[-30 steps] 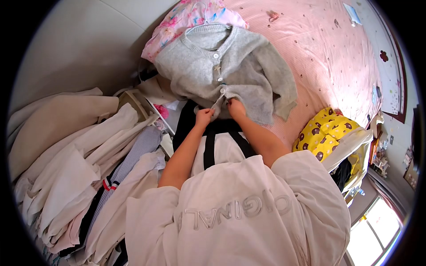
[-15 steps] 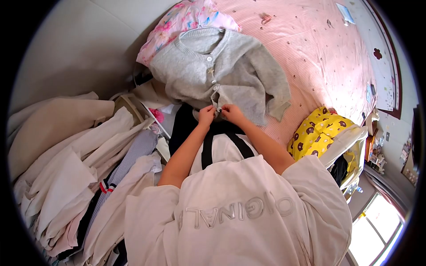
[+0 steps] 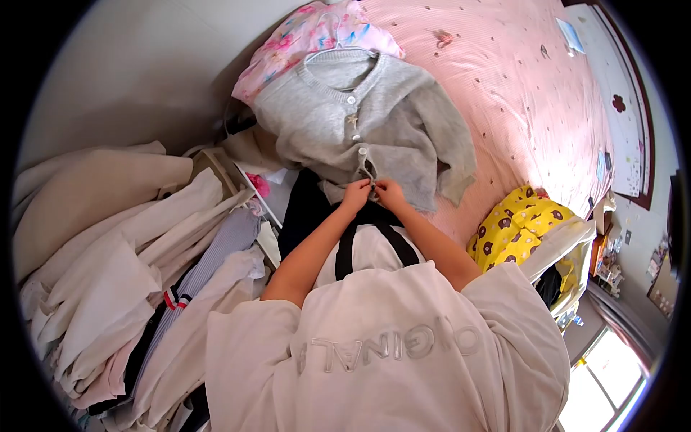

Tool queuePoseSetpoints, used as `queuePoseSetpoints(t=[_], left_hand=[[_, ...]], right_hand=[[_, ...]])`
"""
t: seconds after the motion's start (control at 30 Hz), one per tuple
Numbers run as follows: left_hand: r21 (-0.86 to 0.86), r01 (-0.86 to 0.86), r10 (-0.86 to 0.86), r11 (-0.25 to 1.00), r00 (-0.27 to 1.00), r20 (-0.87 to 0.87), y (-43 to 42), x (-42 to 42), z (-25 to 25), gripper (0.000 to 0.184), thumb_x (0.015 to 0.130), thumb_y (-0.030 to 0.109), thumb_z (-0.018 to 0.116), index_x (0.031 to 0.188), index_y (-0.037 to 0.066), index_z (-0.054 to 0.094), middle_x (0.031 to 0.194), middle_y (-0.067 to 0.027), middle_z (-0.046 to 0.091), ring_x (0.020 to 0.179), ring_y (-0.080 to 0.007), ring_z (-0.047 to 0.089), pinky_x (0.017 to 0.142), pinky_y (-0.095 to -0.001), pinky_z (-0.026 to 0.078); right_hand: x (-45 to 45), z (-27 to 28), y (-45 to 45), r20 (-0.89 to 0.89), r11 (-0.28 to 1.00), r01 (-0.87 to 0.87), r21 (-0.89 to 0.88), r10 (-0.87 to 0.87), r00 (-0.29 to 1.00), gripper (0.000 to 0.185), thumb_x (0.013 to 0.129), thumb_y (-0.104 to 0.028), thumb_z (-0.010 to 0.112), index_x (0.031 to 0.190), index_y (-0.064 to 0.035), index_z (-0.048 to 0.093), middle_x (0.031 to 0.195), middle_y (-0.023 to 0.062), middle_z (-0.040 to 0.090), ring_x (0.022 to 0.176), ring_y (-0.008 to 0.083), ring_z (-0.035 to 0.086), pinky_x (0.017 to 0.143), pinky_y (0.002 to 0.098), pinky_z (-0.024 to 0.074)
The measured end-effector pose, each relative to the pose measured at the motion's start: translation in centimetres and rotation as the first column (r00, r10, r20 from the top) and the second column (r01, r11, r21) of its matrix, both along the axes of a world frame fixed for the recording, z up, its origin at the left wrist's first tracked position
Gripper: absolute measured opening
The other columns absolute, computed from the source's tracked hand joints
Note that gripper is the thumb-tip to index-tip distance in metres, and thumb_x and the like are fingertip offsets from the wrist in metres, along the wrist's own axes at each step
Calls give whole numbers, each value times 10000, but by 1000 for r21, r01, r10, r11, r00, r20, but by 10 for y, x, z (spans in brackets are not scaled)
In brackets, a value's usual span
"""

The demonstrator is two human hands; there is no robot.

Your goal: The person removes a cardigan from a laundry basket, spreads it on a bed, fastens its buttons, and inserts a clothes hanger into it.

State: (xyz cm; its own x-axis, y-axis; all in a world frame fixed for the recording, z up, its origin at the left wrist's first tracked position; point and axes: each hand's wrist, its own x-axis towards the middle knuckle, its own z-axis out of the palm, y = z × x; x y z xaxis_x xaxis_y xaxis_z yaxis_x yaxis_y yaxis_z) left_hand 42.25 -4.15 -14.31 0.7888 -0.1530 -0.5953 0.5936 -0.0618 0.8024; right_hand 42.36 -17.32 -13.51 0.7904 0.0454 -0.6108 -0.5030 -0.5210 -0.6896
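Observation:
A grey knitted cardigan (image 3: 403, 119) lies spread on the bed in front of me, its neckline pointing away. Several buttons run down its front, and the upper ones are fastened. At the lower hem, my left hand (image 3: 357, 194) pinches one side of the front placket. My right hand (image 3: 389, 193) grips the other side, close against the left. Both hands are closed on the knit, with a small dark spot between the fingertips. A gap shows in the placket just above them. Exactly how the fingers sit on the button is too small to tell.
Beneath the cardigan is a pink bedspread (image 3: 518, 108). A floral pink cloth (image 3: 288, 50) lies behind its collar. Many hanging clothes (image 3: 108, 288) crowd the left side. A yellow patterned cloth (image 3: 515, 223) bulges at the right, beside a white garment (image 3: 554, 248).
The whole view has shifted slightly, so the cardigan and hands appear a little lower and further right. Both hands stay at the lower placket, and their fingers are closer together.

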Motion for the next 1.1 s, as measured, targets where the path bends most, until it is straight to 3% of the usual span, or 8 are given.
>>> queuePoseSetpoints(t=[0.1,0.13,0.23,0.33,0.53,0.83,1.1], left_hand=[[135,86,-108,987,981,160,1,-10,-4,318,788,69,464,1088,-17,527,980,-102,602,853,-171,567,755,-254,419],[164,99,-121,982,984,132,3,-12,-1,309,774,39,452,1062,-28,539,1029,-132,586,934,-207,559,813,-274,405],[254,62,-121,965,967,226,13,-14,0,286,776,41,483,1046,-23,553,977,-113,610,871,-178,576,774,-261,422],[142,-135,113,981,982,152,15,-18,-2,248,774,48,528,1003,-32,576,877,-98,631,748,-147,583,680,-241,445],[-65,-267,267,961,964,-15,18,-23,-14,155,739,62,605,863,-29,591,705,-70,595,568,-102,524,511,-215,419],[259,-128,93,957,985,144,16,-22,-5,160,752,150,605,744,0,552,626,-53,566,551,-117,527,515,-254,422],[216,-138,93,967,974,207,27,-22,3,133,767,128,576,770,-4,560,653,-66,589,568,-125,544,534,-250,427]], right_hand=[[-4,-8,-3,-36,1000,-1,11,2,999,172,761,-111,531,869,4,600,683,76,607,552,135,560,521,272,453],[-4,-9,-3,-63,998,21,58,-18,998,174,767,-111,527,877,4,596,677,68,602,548,129,554,514,262,447],[-1,-8,2,-145,978,71,197,-43,989,179,783,-110,513,905,1,584,665,43,587,538,112,534,502,234,431],[7,4,4,-230,944,88,318,-13,973,178,798,-108,503,930,-9,570,669,25,571,543,97,519,508,213,418],[11,13,0,-339,911,52,409,98,936,158,816,-112,494,933,-25,556,700,10,554,588,87,514,547,201,418],[15,26,1,-374,883,126,451,59,925,166,825,-114,477,926,-11,560,681,11,540,581,87,502,554,198,424],[16,26,9,-343,872,114,476,65,937,155,816,-101,488,920,-12,560,687,15,537,594,87,496,568,199,425]])
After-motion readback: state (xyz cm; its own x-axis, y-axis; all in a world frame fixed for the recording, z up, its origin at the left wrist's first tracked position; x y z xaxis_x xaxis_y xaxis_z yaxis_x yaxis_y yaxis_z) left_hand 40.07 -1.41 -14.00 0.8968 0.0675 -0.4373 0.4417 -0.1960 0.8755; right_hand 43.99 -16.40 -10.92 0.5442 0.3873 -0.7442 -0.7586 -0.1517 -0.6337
